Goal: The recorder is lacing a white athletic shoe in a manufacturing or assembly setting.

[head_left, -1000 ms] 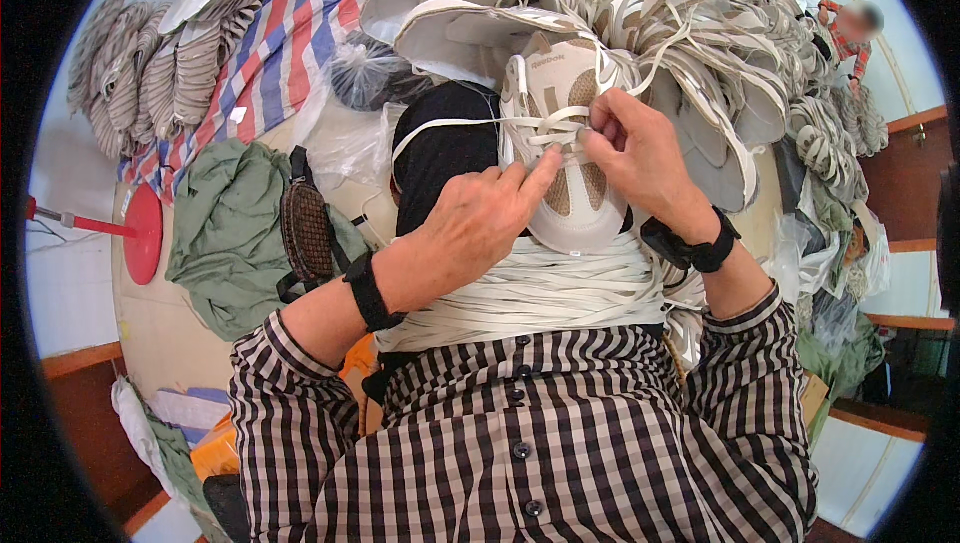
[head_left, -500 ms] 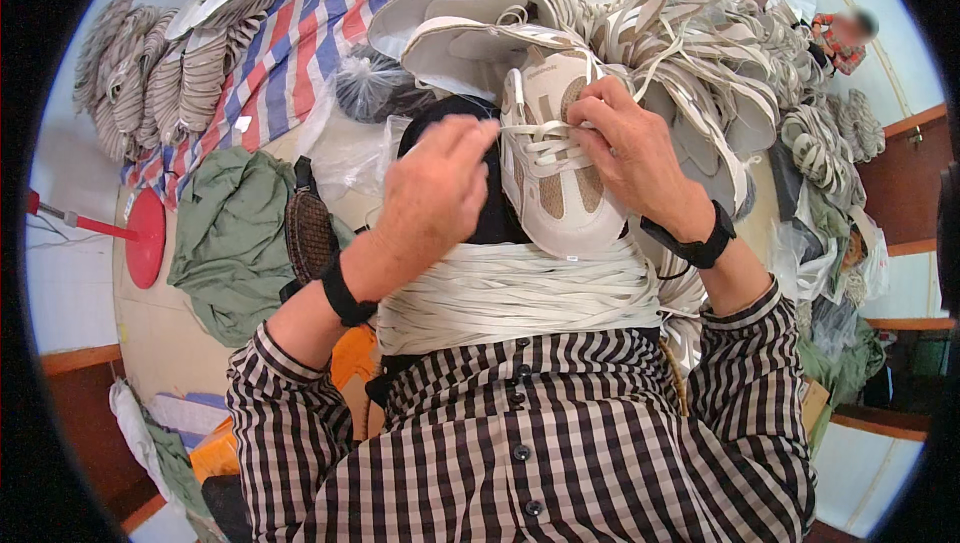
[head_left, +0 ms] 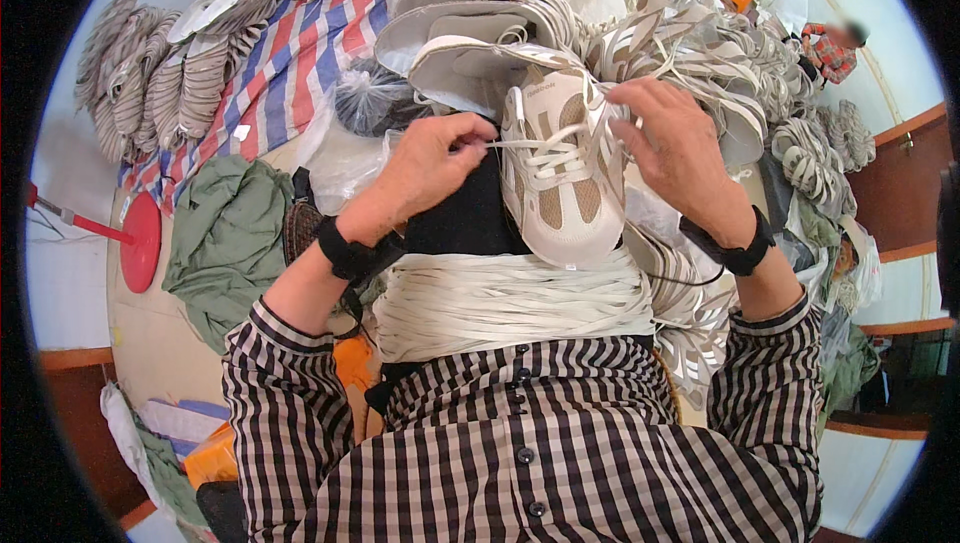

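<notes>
A white and beige sneaker [head_left: 560,183] lies on my lap, toe toward me, with white laces [head_left: 535,148] threaded across its top. My left hand [head_left: 425,168] pinches one lace end and draws it out to the left of the shoe. My right hand [head_left: 675,148] holds the other lace end at the shoe's right side near the collar. A thick bundle of loose white laces [head_left: 510,303] lies across my lap just below the shoe. Both wrists wear black bands.
Stacks of unlaced white shoes [head_left: 690,33] fill the far side. More shoes lie on a striped red, white and blue sheet [head_left: 290,53] at the left. A green cloth [head_left: 225,243] and a red round stand [head_left: 140,238] sit at my left. Another person [head_left: 830,48] sits far right.
My left hand has moved off the shoe's top to the left, pulling a lace end out. My right hand shifted right and up along the shoe with the other end.
</notes>
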Tool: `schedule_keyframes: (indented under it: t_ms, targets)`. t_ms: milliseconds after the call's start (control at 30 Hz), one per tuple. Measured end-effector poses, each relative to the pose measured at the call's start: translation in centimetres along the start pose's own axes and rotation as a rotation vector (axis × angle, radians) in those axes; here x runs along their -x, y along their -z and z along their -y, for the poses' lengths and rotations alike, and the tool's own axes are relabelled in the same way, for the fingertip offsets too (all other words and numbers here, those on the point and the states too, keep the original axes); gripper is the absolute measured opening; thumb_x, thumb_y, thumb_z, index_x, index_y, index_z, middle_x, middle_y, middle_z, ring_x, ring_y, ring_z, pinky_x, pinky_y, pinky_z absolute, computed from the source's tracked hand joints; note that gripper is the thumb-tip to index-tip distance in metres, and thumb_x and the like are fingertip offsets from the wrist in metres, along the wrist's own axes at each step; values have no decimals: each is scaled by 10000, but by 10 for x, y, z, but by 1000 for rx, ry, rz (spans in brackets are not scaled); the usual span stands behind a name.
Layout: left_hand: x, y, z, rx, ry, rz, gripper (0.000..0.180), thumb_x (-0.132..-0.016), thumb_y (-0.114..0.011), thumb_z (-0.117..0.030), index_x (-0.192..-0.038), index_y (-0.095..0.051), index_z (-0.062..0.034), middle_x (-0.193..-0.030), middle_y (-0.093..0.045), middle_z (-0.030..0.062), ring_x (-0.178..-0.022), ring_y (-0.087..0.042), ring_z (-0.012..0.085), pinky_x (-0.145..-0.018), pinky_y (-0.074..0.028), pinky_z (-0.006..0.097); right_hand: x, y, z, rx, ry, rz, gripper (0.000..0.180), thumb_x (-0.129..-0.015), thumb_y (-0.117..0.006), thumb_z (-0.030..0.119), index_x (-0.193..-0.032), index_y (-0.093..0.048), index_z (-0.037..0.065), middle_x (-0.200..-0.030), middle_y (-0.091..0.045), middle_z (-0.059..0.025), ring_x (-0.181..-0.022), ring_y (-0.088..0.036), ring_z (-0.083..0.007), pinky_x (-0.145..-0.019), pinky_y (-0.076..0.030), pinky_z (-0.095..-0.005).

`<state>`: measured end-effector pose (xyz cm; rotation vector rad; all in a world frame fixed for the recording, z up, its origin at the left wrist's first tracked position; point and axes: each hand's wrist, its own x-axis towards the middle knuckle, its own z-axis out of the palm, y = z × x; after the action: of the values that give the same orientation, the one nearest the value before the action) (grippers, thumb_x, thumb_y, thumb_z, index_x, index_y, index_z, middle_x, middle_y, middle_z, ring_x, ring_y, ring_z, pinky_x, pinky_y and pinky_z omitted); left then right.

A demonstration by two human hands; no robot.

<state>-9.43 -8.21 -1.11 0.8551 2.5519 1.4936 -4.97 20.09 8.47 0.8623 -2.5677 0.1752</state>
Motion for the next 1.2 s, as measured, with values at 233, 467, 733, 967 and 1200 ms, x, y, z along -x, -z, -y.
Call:
schedule_keyframes:
  t_ms: [233, 467, 733, 967, 1200]
  targets:
    - [-37, -26, -27, -51, -291, -229, 423, -852, -650, -121, -1260, -584, -30, -1188, -649, 130, -928, -653, 255, -783, -521, 321, -28, -63, -27, -450, -315, 109, 253, -949, -498, 23, -1184, -590, 6, -1039, -620, -135, -974, -596, -249, -873, -465, -329]
    - [-77, -20, 10, 116, 97, 51, 429, -892, -653, -314, -1168, -641, 15, -1002, -683, 122, -917, -623, 196, -844, -481, 300, -33, -76, -48, -499, -122, 203, 261, -949, -474, 44, -1185, -578, 4, -1118, -567, -113, -970, -582, -214, -876, -466, -335]
    - [-82, -20, -2, 399, 190, 164, 453, -854, -696, -306, -1173, -620, 6, -1049, -621, 40, -979, -547, 138, -877, -434, 274, -15, -60, -61, -1017, -593, 305, 239, -990, -481, 231, -931, -590, 27, -810, -572, -6, -708, -527, -84, -665, -443, -237]
    - [-97, -51, -20, -91, 159, -77, 453, -823, -708, -354, -1003, -646, 57, -889, -678, 198, -826, -657, 295, -766, -494, 403, -9, -86, -54, -864, -440, 2, 289, -978, -538, 314, -978, -603, 32, -733, -534, -39, -681, -506, -126, -653, -451, -296]
    - [-92, -56, -16, -224, 90, -177, 429, -815, -688, -341, -980, -631, 51, -929, -672, 268, -905, -660, 412, -808, -492, 458, -12, -68, -29, -581, -463, 95, 459, -848, -693, 319, -1165, -536, 26, -906, -610, -132, -784, -597, -231, -720, -491, -361]
